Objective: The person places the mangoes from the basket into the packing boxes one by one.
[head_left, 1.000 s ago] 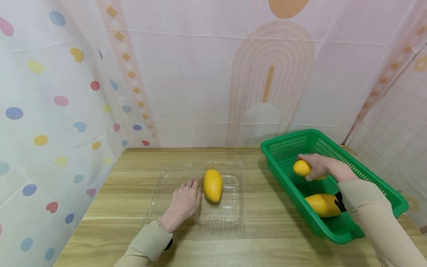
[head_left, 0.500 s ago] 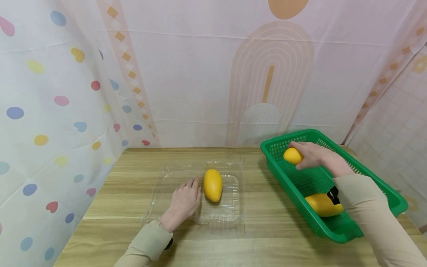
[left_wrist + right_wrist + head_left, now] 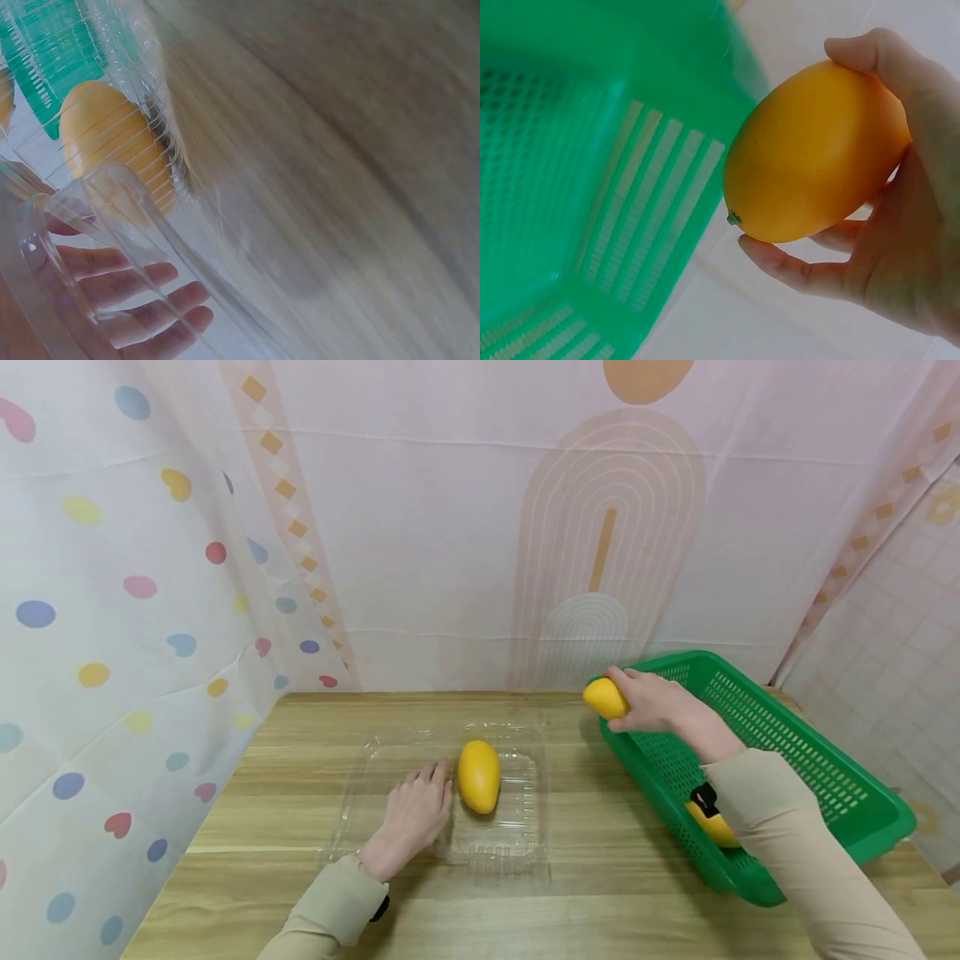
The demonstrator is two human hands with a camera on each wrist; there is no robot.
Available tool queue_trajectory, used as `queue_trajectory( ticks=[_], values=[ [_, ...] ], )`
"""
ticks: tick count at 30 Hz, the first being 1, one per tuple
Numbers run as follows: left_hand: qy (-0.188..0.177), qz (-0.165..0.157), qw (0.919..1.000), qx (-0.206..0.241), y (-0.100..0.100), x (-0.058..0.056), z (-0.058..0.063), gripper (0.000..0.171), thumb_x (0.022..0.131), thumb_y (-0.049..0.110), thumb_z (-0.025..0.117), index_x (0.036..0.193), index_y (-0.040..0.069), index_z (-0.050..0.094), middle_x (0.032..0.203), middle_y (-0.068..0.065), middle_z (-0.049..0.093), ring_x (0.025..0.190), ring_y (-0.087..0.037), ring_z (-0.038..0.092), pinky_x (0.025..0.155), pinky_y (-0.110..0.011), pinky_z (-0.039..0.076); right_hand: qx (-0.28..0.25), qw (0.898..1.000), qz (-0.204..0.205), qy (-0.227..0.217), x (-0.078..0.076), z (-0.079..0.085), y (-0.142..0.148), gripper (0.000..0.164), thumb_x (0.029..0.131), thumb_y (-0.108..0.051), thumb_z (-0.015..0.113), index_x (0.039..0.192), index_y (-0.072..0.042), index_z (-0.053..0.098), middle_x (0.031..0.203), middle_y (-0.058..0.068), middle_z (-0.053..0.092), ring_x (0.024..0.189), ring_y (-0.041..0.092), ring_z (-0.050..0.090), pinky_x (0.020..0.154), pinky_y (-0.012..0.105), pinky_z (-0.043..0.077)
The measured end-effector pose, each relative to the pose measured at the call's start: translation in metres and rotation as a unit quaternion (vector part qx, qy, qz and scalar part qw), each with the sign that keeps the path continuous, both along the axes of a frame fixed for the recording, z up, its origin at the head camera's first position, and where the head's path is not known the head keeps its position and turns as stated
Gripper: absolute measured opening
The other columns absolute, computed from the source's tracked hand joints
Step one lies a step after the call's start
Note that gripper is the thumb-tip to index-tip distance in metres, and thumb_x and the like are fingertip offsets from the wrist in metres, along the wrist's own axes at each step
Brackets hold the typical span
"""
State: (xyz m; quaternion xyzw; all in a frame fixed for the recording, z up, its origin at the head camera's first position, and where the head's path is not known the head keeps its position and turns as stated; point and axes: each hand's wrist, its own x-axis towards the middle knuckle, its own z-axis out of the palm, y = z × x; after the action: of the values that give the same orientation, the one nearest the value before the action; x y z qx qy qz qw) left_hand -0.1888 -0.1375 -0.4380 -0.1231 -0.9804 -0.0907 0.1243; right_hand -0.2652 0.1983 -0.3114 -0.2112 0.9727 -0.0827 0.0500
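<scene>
In the head view my right hand (image 3: 654,703) grips a yellow mango (image 3: 602,698) over the far left corner of the green basket (image 3: 813,739). The right wrist view shows thumb and fingers wrapped about the mango (image 3: 810,157), its small stem end free. My left hand (image 3: 414,814) rests with extended fingers on the clear plastic clamshell container (image 3: 517,847), near its middle fold. Through the plastic, the left wrist view shows those fingers (image 3: 154,311) spread. Another mango (image 3: 478,778) lies in the container's right half, just beside the left fingertips.
A further mango (image 3: 711,828) lies in the basket, partly covered by the right forearm and its black wrist strap (image 3: 705,799). Wooden tabletop (image 3: 592,877) runs between container and basket. A patterned curtain (image 3: 435,527) hangs behind the table.
My right hand has lifted the mango from inside the basket and carried it left to the basket's far left rim. The left hand and the container have stayed put.
</scene>
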Motion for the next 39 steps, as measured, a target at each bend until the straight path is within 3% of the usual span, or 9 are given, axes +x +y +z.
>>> queue_trajectory(
  ticks=[11,17,32,36,39],
  values=[
    [0.0,0.001,1.0,0.001,0.0,-0.001,0.0,0.04,0.097,0.022,0.048,0.13,0.001,0.053,0.118,-0.017,0.065,0.094,-0.04,0.064,0.068,-0.051,0.055,-0.04,0.999,-0.019,-0.014,0.001,-0.014,-0.046,0.063,0.083,-0.04,0.066,0.131,-0.01,0.038,0.102,0.01,0.058,0.076,0.021,0.054,0.062,0.03,0.043],
    [-0.005,0.002,1.0,-0.001,0.001,-0.001,0.0,0.04,0.097,0.023,0.048,0.131,0.001,0.052,0.12,-0.018,0.064,0.096,-0.04,0.064,0.069,-0.051,0.055,-0.064,0.997,-0.035,-0.027,0.004,-0.029,-0.068,0.061,0.084,-0.051,0.062,0.123,-0.009,0.041,0.087,0.008,0.057,0.066,0.019,0.054,0.054,0.027,0.042],
    [-0.002,0.0,1.0,-0.003,0.0,0.0,-0.001,0.041,0.097,0.023,0.047,0.131,0.002,0.052,0.12,-0.018,0.064,0.097,-0.04,0.064,0.071,-0.05,0.055,-0.088,0.992,-0.094,0.001,0.019,-0.062,-0.123,0.082,0.086,-0.06,0.055,0.14,-0.003,0.035,0.072,0.007,0.056,0.058,0.019,0.055,0.044,0.026,0.041],
    [-0.002,0.001,1.0,-0.003,0.0,-0.001,-0.001,0.041,0.097,0.024,0.047,0.131,0.002,0.052,0.121,-0.018,0.064,0.097,-0.04,0.064,0.071,-0.051,0.055,-0.085,0.99,-0.113,-0.002,0.021,-0.068,-0.134,0.083,0.087,-0.06,0.053,0.142,-0.001,0.033,0.076,0.011,0.06,0.057,0.02,0.055,0.044,0.027,0.042],
    [-0.002,0.001,1.0,-0.005,0.0,-0.001,-0.001,0.041,0.097,0.024,0.047,0.131,0.001,0.052,0.121,-0.018,0.064,0.097,-0.04,0.064,0.071,-0.051,0.055,-0.074,0.989,-0.126,0.0,0.022,-0.073,-0.141,0.082,0.088,-0.06,0.052,0.142,-0.001,0.032,0.09,0.018,0.065,0.066,0.025,0.061,0.047,0.029,0.045]
  ],
)
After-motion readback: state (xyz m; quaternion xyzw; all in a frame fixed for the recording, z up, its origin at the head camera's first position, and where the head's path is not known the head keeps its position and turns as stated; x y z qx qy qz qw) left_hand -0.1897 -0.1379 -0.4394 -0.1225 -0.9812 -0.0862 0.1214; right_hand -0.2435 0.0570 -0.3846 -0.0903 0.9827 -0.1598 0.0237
